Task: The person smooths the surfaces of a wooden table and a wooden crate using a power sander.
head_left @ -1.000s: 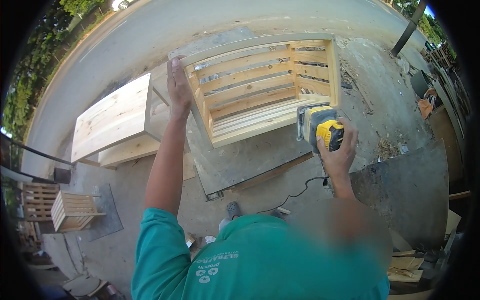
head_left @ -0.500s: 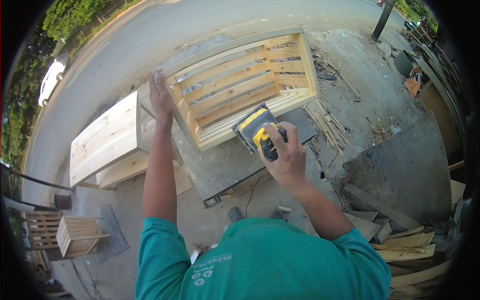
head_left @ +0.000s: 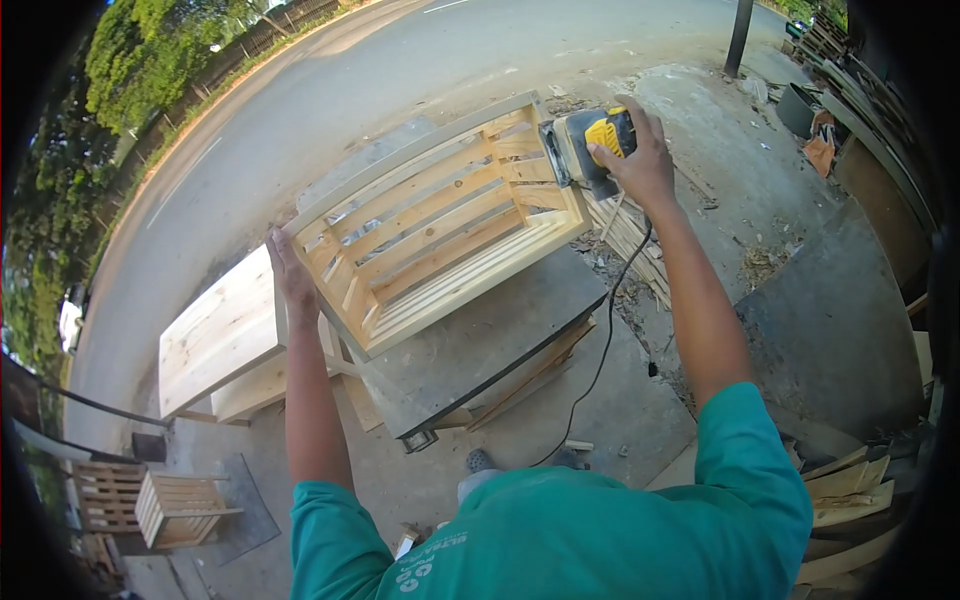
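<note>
A slatted wooden crate (head_left: 470, 296) rests tilted on a grey-topped workbench (head_left: 480, 335), its open side facing up toward me. My left hand (head_left: 291, 268) lies against the crate's left outer edge, fingers stretched along the wood. In my right hand (head_left: 645, 155) is a yellow and black power sander (head_left: 600, 138), its pad on the crate's right-hand rim. A black cord (head_left: 607, 350) hangs from the sander down past the bench to the ground.
A pale wooden piece with a flat top (head_left: 220, 335) stands left of the bench. A smaller slatted crate (head_left: 180, 508) is at the lower left. Thin wood strips (head_left: 640, 245) lie beyond the bench's right side. Scrap boards (head_left: 850, 490) are piled at the lower right.
My right hand and the sander have moved from the crate's near rim up to its right rim. The crate appears lower and further left in view, with my left hand still at its edge.
</note>
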A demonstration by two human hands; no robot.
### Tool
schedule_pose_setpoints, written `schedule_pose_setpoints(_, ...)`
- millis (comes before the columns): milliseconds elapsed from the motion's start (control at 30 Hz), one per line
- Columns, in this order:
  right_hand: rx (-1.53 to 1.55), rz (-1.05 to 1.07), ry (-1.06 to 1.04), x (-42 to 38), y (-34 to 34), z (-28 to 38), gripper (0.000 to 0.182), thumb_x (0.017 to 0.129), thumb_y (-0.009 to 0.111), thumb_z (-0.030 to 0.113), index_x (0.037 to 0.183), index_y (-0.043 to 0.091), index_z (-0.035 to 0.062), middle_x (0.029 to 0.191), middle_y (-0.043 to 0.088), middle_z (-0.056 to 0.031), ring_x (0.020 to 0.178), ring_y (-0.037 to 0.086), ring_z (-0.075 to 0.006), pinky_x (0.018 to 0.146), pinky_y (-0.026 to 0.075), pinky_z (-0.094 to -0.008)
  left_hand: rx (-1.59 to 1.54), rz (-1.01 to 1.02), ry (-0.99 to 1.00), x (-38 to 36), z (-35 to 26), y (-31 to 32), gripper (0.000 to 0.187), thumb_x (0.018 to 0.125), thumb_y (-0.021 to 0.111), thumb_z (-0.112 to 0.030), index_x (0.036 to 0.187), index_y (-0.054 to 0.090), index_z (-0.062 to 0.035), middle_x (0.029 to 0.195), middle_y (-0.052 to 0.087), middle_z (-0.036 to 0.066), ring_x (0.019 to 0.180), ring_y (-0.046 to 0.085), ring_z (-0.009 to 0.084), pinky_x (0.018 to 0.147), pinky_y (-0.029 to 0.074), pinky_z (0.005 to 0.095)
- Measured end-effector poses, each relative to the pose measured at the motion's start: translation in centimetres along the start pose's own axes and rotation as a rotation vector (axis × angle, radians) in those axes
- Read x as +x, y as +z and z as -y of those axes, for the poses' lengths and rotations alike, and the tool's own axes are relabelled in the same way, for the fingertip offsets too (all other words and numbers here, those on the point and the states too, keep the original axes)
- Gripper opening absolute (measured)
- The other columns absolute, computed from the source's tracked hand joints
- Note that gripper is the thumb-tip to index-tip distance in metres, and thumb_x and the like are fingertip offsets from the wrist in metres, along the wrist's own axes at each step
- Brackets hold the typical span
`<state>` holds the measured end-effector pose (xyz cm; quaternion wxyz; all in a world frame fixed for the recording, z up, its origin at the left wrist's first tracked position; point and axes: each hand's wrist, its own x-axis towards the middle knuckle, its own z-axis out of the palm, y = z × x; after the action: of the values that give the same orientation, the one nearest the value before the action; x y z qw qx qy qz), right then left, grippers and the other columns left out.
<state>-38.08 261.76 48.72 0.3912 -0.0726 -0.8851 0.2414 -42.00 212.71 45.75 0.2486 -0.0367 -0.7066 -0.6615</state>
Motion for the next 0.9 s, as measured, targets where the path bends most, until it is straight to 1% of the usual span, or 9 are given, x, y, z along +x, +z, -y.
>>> schedule_pose_setpoints(167, -0.004, 0.013, -0.091, 9.2, 1.7, 2.8, 0.080, 0.077, 0.081, 0.046, 0.145, 0.042, 0.0340, 0.128, 0.056, -0.0148, 0.110, 0.067, -0.0363, 0.092, 0.057, -0.0469, 0.039, -0.027, 0.024, 0.4, 0.1, 0.1, 0.049, 0.108, 0.041, -0.051, 0.127, 0.053, -0.0078, 0.115, 0.057, 0.007, 0.107, 0.054, 0.0186, 0.097, 0.044, 0.0338)
schedule_pose_setpoints(300, 0.005, 0.060, -0.158, 10.5, 3.2, 2.6, 0.081, 0.076, 0.081, 0.048, 0.145, 0.040, 0.0365, 0.128, 0.055, -0.0135, 0.112, 0.066, -0.0355, 0.093, 0.057, -0.0472, 0.099, -0.036, -0.031, 2.6, 0.6, 0.2, 0.050, 0.107, 0.045, -0.051, 0.129, 0.053, -0.0065, 0.118, 0.058, 0.010, 0.108, 0.056, 0.0201, 0.097, 0.046, 0.0352)
schedule_pose_setpoints(400, -0.004, 0.162, -0.149, 6.5, 2.8, 1.1, 0.079, 0.077, 0.082, 0.045, 0.144, 0.041, 0.0353, 0.127, 0.055, -0.0125, 0.113, 0.065, -0.0350, 0.093, 0.056, -0.0475, 0.098, -0.051, -0.115, 5.2, 1.0, 0.6, 0.047, 0.107, 0.046, -0.047, 0.125, 0.052, -0.0046, 0.118, 0.059, 0.011, 0.109, 0.057, 0.0206, 0.095, 0.048, 0.0355)
schedule_pose_setpoints(467, 0.032, 0.233, -0.141, 2.6, 1.3, 0.1, 0.076, 0.076, 0.084, 0.037, 0.141, 0.045, 0.0330, 0.126, 0.055, -0.0125, 0.113, 0.064, -0.0355, 0.092, 0.056, -0.0481, 0.102, -0.058, -0.120, 6.5, 0.9, 1.4, 0.044, 0.108, 0.044, -0.045, 0.123, 0.052, -0.0046, 0.116, 0.060, 0.012, 0.106, 0.059, 0.0210, 0.091, 0.050, 0.0364)
schedule_pose_setpoints(533, 0.084, 0.293, -0.123, -1.0, -0.7, -0.2, 0.075, 0.074, 0.086, 0.029, 0.139, 0.049, 0.0266, 0.123, 0.055, -0.0133, 0.111, 0.063, -0.0368, 0.091, 0.055, -0.0485, 0.101, -0.042, -0.162, 7.5, 1.5, 1.1, 0.043, 0.108, 0.043, -0.044, 0.123, 0.052, -0.0049, 0.115, 0.060, 0.012, 0.105, 0.060, 0.0214, 0.090, 0.051, 0.0366)
schedule_pose_setpoints(633, 0.141, 0.266, -0.087, -4.5, -1.4, -2.4, 0.076, 0.073, 0.088, 0.027, 0.139, 0.050, 0.0210, 0.124, 0.057, -0.0121, 0.112, 0.063, -0.0333, 0.096, 0.053, -0.0437, 0.142, -0.079, -0.199, 7.0, 1.0, 1.5, 0.043, 0.108, 0.042, -0.044, 0.124, 0.053, -0.0057, 0.114, 0.061, 0.012, 0.106, 0.059, 0.0211, 0.093, 0.049, 0.0362)
schedule_pose_setpoints(733, 0.427, 0.287, 0.118, -3.8, -0.1, -6.3, 0.078, 0.074, 0.088, 0.026, 0.140, 0.049, 0.0155, 0.128, 0.057, -0.0119, 0.114, 0.061, -0.0274, 0.100, 0.049, -0.0380, 0.199, -0.126, -0.143, 5.4, 0.2, 1.5, 0.043, 0.108, 0.044, -0.044, 0.126, 0.053, -0.0055, 0.119, 0.059, 0.013, 0.111, 0.058, 0.0216, 0.098, 0.047, 0.0365)
schedule_pose_setpoints(767, 0.547, 0.352, 0.169, -2.3, -0.4, -6.4, 0.079, 0.075, 0.088, 0.026, 0.142, 0.049, 0.0139, 0.133, 0.056, -0.0120, 0.118, 0.057, -0.0229, 0.103, 0.046, -0.0352, 0.216, -0.144, -0.119, 4.6, 0.3, 1.3, 0.044, 0.108, 0.045, -0.044, 0.127, 0.052, -0.0054, 0.121, 0.059, 0.013, 0.114, 0.057, 0.0220, 0.100, 0.046, 0.0366)
schedule_pose_setpoints(900, 0.791, 0.359, 0.105, 2.5, 1.4, -8.2, 0.079, 0.076, 0.089, 0.028, 0.143, 0.049, 0.0139, 0.131, 0.055, -0.0112, 0.117, 0.057, -0.0220, 0.101, 0.047, -0.0345, 0.254, -0.093, 0.069, 1.3, 1.5, -0.5, 0.049, 0.104, 0.055, -0.042, 0.134, 0.049, -0.0040, 0.141, 0.052, 0.016, 0.133, 0.048, 0.0267, 0.112, 0.039, 0.0399)
